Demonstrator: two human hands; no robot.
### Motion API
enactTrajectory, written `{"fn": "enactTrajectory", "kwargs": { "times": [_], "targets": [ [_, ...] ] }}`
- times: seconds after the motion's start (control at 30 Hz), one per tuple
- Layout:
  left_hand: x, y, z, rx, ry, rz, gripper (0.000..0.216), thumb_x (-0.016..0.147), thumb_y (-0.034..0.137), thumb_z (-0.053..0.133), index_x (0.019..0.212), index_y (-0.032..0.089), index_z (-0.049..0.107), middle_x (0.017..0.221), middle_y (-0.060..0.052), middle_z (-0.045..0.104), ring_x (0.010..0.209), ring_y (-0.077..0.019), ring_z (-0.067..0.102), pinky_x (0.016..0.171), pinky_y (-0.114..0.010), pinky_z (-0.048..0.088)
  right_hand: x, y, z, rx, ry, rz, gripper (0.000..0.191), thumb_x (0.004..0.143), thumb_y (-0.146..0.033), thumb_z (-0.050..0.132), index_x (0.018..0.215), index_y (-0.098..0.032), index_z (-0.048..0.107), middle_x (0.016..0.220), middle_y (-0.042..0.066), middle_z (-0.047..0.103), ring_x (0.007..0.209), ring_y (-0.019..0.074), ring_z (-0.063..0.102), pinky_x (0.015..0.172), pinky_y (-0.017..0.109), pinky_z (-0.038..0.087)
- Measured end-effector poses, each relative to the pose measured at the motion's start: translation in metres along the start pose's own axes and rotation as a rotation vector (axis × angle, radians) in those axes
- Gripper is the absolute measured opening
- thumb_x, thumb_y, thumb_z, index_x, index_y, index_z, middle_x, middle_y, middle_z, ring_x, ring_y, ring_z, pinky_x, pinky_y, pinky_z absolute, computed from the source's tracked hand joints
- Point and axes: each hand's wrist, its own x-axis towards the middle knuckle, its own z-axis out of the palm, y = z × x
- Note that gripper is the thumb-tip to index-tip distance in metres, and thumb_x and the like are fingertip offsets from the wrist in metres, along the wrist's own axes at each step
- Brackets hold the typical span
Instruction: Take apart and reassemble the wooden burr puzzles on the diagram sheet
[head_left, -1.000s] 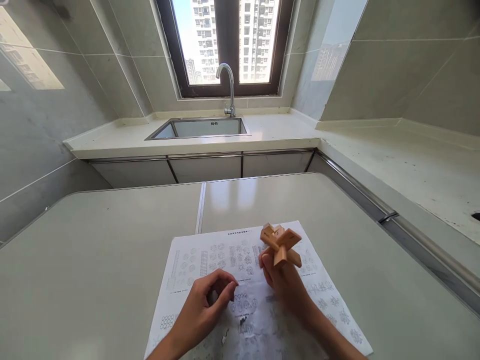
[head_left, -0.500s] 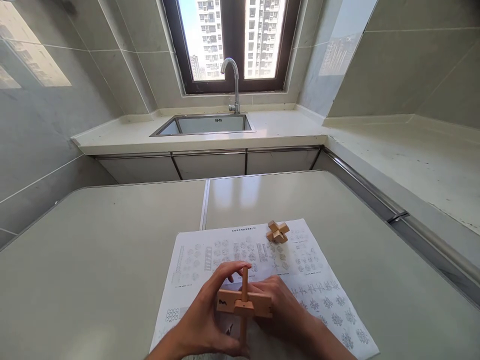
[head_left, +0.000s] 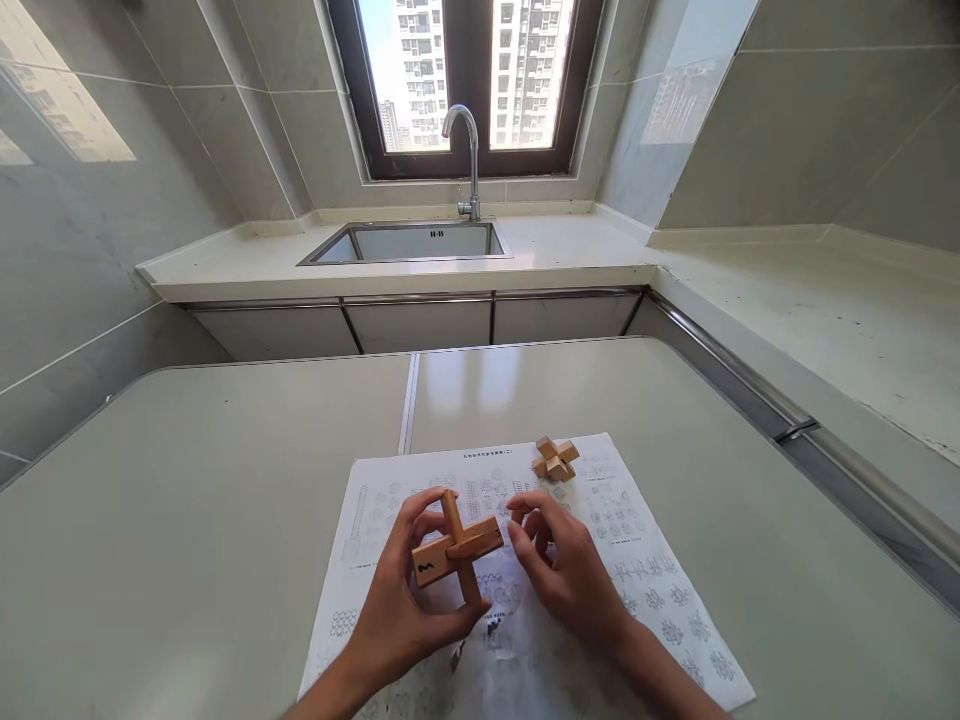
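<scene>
One held wooden cross (head_left: 478,543): tilted above the printed sheet (head_left: 694,610), left of the sheet's middle, a dark mark on one bar end facing you.
Left hand (head_left: 397,600): yours, clamped on that cross, index finger at the top of its upright bar and thumb at the bottom.
Right hand (head_left: 571,575): yours too, above the sheet and right of its middle, clear of the held wooden cross; its fingers curl with tips close, and whether they pinch anything cannot be told.
Second wooden cross (head_left: 556,462): resting on the sheet near its far right corner, touched by neither of your hands.
Change at the sheet: half a second ago your right hand was close up to the held wooden cross; now a gap parts them, and the cross sits tipped and nearer the sheet's far edge.
Meaning for the handling: your left hand appears to bear the cross alone, its near side plainer to your eye.
Table (head_left: 187,500): pale, beneath the sheet.
</scene>
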Motion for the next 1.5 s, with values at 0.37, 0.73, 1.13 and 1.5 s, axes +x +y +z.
{"fn": "enactTrajectory", "kwargs": {
  "times": [0.37, 0.73, 1.13, 1.5],
  "targets": [
    [0.0024, 0.0017, -0.0005, 0.127, -0.041, 0.076, 0.084, 0.073, 0.024, 0.088, 0.147, 0.035, 0.049, 0.143, -0.010, 0.050, 0.115, -0.0277, 0.063, 0.093, -0.043, 0.064, -0.0047, -0.0071, 0.0024, 0.228, -0.190, 0.028, 0.017, 0.101, -0.036, 0.069, 0.113, -0.025, 0.074, 0.083, 0.002, 0.070, 0.062, 0.0145, 0.059, 0.058, 0.027, 0.049],
    [0.0026, 0.0051, -0.0007, 0.174, -0.081, 0.137, 0.085, 0.070, 0.028, 0.094, 0.143, 0.034, 0.051, 0.140, -0.009, 0.051, 0.126, -0.0322, 0.056, 0.106, -0.052, 0.057, -0.0065, -0.0024, 0.0028, 0.178, -0.172, 0.061, 0.015, 0.105, -0.037, 0.065, 0.102, -0.025, 0.074, 0.083, 0.001, 0.077, 0.052, 0.0126, 0.064, 0.058, 0.028, 0.051],
    [0.0011, 0.0005, -0.0013, 0.099, -0.065, 0.169, 0.093, 0.071, 0.038, 0.096, 0.151, 0.037, 0.049, 0.140, -0.009, 0.054, 0.124, -0.0313, 0.058, 0.105, -0.049, 0.056, -0.0049, -0.0057, -0.0008, 0.379, -0.263, 0.202, 0.025, 0.104, -0.047, 0.067, 0.102, -0.022, 0.069, 0.096, 0.003, 0.073, 0.056, 0.0105, 0.067, 0.055, 0.026, 0.051],
    [0.0039, 0.0010, 0.0019, -0.122, -0.186, -0.081, 0.045, 0.095, 0.054, 0.071, 0.126, 0.022, 0.060, 0.096, -0.005, 0.068, 0.082, -0.0197, 0.061, 0.075, -0.031, 0.049, 0.0000, -0.0063, -0.0045, 0.637, -0.316, 0.364, 0.039, 0.099, -0.054, 0.073, 0.093, -0.021, 0.053, 0.076, -0.003, 0.067, 0.051, 0.0093, 0.065, 0.047, 0.021, 0.027]
  ]
}}
